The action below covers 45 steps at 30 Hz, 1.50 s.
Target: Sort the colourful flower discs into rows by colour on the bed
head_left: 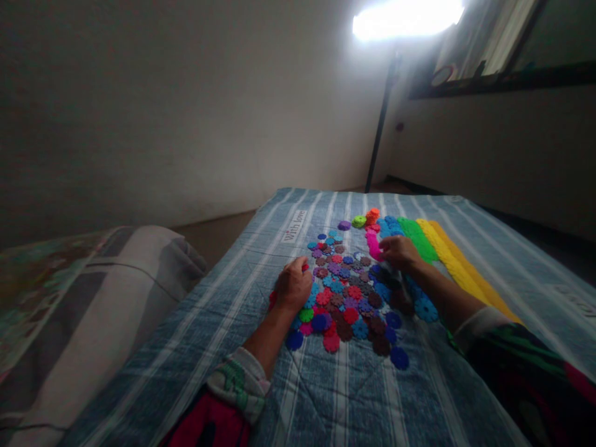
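Flower-edged plastic discs (336, 285) in mixed colours lie in a loose pile on the bed, mostly red, blue, purple and brown. At the pile's left side is my left hand (293, 284), its fingers closed, with bits of red disc showing at its edges. My right hand (399, 252) has its fingers pinched together beside a short row of pink discs (373, 244); what they hold is hidden. Overlapping discs form long rows by colour on the right: blue (390, 226), green (419, 238) and yellow (447, 264).
Small stacks of orange discs (372, 215), lime discs (359, 221) and purple discs (344, 225) stand beyond the pile. A striped blue bedsheet (242, 298) lies underneath. A bright lamp (407, 20) on a stand is behind the bed; a draped blanket (125, 292) is at left.
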Motion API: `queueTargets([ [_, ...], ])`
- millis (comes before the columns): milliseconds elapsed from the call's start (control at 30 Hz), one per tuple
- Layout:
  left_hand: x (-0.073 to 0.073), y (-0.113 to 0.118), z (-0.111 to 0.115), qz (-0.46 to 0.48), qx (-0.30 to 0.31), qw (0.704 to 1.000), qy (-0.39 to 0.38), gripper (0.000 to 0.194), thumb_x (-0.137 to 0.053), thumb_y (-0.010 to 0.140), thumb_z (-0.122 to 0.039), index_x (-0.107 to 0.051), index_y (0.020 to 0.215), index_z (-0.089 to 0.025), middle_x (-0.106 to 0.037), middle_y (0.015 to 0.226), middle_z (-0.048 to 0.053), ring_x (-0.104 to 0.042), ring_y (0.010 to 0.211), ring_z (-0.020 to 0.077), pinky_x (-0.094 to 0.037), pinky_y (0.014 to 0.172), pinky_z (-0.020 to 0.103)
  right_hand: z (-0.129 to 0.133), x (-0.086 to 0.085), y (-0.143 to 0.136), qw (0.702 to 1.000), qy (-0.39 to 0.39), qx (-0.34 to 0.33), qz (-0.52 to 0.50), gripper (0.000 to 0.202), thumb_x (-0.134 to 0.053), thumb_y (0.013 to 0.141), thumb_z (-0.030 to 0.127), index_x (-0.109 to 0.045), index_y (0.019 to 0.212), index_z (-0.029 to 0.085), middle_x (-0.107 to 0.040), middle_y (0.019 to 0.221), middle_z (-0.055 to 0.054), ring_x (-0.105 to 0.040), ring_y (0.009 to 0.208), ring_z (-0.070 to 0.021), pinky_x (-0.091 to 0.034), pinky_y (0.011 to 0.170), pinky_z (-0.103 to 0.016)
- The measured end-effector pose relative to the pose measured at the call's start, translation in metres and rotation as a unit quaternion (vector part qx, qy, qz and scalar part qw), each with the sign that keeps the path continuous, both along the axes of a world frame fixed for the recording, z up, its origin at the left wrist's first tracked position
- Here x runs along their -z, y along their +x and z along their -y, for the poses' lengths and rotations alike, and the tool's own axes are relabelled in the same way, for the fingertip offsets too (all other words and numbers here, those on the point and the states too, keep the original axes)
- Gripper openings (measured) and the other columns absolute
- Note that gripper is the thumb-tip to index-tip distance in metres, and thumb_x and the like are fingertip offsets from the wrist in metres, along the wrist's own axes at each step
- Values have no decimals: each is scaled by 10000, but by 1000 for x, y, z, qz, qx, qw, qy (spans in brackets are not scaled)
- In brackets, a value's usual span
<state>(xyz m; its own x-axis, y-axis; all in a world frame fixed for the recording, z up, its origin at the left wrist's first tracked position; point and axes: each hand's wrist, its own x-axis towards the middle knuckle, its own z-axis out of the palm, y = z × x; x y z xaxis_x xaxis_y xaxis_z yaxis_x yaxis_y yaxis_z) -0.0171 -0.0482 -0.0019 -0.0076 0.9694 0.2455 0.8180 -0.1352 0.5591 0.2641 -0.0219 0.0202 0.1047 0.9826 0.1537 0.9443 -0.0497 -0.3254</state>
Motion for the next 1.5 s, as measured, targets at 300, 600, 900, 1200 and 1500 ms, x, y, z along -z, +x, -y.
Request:
queueTargets([
  [300,1,1,0,-4,-3,1000,5,372,-500,789,-109,-630,1128,-194,-708,1104,78,-640,1045,179,-459,951,276,13,-3,-12,999,6,6,44,232,-585,802,177,-734,979,191,-727,910,-76,-661,856,-205,-432,691,-248],
  [600,1,2,-1,32,2,999,14,350,-485,801,-99,-651,1101,-168,-713,1103,94,-649,1061,197,-473,965,299,69,-11,-67,988,3,-141,61,173,-595,857,272,-697,996,251,-688,988,-36,-627,912,-183,-402,712,-234],
  [900,3,0,-6,302,10,953,5,292,-513,774,-143,-677,1015,-138,-734,1036,81,-677,985,188,-518,920,309,109,-8,-109,956,-19,-287,65,146,-572,895,293,-696,880,217,-648,946,-55,-582,899,-191,-398,784,-278],
  [1200,-7,-6,-11,539,-35,841,-31,300,-711,613,-285,-694,873,-136,-731,895,88,-661,975,239,-477,933,374,114,-14,-136,949,5,-302,88,192,-531,935,337,-678,982,223,-626,1023,-68,-560,970,-223,-407,773,-310],
  [1500,-12,-11,-9,560,-53,825,-56,210,-669,644,-223,-663,837,-142,-720,835,78,-676,919,227,-504,866,366,104,5,-150,941,37,-320,107,349,-517,921,520,-660,1035,223,-613,1058,-85,-531,1043,-263,-383,892,-405],
])
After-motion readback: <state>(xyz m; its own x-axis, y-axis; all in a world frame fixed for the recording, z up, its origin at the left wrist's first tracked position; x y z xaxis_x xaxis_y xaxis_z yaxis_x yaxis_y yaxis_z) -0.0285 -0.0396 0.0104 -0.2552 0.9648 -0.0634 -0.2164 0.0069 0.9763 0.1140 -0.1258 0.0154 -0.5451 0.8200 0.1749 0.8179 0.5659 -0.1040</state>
